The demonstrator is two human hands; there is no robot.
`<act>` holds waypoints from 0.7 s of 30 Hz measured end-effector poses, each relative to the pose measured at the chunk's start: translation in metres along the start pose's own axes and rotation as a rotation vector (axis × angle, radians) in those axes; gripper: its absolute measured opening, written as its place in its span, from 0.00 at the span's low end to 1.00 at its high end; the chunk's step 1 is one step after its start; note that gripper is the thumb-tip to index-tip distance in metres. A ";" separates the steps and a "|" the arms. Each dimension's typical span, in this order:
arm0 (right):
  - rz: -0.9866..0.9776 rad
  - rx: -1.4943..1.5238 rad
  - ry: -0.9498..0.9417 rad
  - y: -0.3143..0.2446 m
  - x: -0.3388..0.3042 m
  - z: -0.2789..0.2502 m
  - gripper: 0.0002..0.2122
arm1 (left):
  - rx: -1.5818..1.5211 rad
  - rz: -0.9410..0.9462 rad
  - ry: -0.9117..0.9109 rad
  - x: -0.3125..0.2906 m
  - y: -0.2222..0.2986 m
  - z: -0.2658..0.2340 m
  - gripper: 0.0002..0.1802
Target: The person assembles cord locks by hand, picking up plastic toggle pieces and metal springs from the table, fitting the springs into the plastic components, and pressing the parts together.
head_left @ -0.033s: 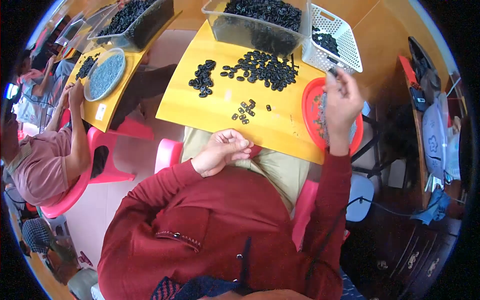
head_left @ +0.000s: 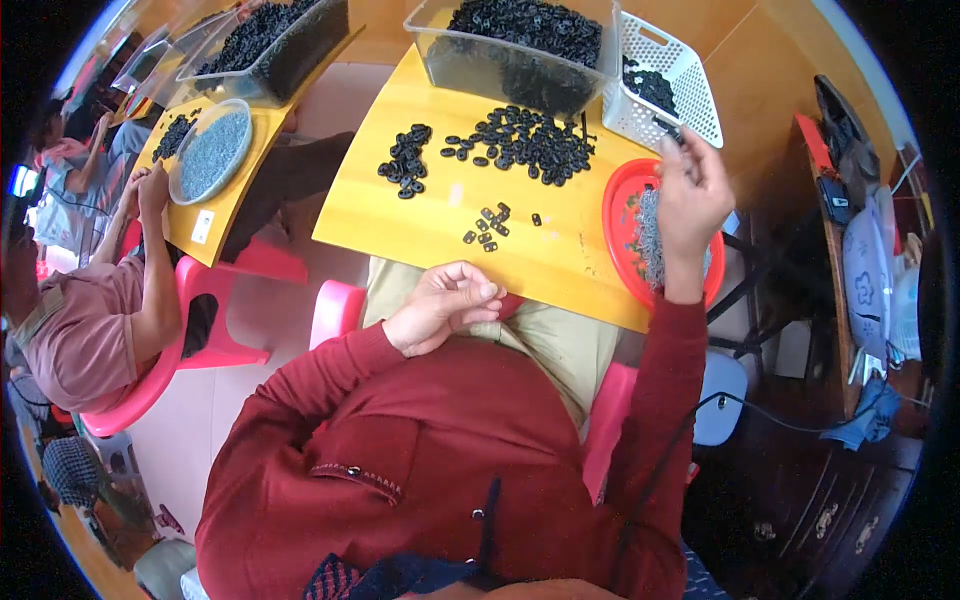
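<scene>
My left hand (head_left: 445,308) is closed in a pinch just off the table's near edge. Whatever its thumb and finger hold, if anything, is too small to name. Over the red round tray (head_left: 611,215), which contains small grey metal-looking pieces (head_left: 649,240), my right hand (head_left: 697,195) reaches toward the white perforated basket (head_left: 715,118). Its fingers are bent and slightly apart, with a dark blurred spot by the tips at the basket's near rim. Black oval pieces (head_left: 530,140) lie heaped on the yellow table (head_left: 390,225), and several flat black pieces (head_left: 487,228) are nearer me.
A clear plastic bin (head_left: 470,68) of black pieces stands at the table's far edge. To the left, another person (head_left: 110,310) sits at a second yellow table with a round tub (head_left: 212,150) of grey pieces. A cable (head_left: 770,420) hangs at the right.
My right hand has shifted slightly right and down. The dark piece earlier between its fingertips no longer shows there distinctly. My left hand stays where it was.
</scene>
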State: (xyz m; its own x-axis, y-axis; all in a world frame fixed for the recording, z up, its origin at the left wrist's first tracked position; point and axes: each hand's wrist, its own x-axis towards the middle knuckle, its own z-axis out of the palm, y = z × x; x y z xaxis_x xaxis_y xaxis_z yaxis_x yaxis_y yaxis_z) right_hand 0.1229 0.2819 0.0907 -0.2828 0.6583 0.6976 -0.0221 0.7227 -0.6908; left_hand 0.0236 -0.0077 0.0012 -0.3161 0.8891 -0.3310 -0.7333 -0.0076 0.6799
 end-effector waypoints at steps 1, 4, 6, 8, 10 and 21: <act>-0.007 -0.068 0.034 0.003 0.018 -0.001 0.13 | -0.007 0.000 -0.004 0.000 -0.001 0.000 0.03; -0.080 -0.342 0.047 0.037 0.070 0.001 0.14 | 0.009 0.009 -0.003 0.000 -0.003 -0.001 0.02; -0.147 -0.544 0.009 0.055 0.081 -0.005 0.14 | 0.004 0.018 0.005 0.000 -0.001 0.000 0.02; -0.070 -0.629 -0.097 0.066 0.075 -0.001 0.14 | -0.010 0.025 0.024 0.001 -0.001 -0.001 0.01; -0.124 -0.588 -0.137 0.070 0.052 0.003 0.13 | 0.051 0.037 0.073 0.004 0.001 0.000 0.02; 0.127 -0.106 -0.811 0.001 -0.089 0.034 0.10 | 0.078 0.036 0.060 0.005 -0.002 -0.004 0.03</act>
State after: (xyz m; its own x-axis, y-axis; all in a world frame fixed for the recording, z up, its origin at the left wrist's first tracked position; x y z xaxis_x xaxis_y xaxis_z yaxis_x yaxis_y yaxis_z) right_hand 0.1158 0.2168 0.0212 -0.8818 0.4095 0.2338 0.1359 0.6954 -0.7056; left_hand 0.0212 -0.0054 -0.0039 -0.3785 0.8597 -0.3429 -0.6728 -0.0011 0.7399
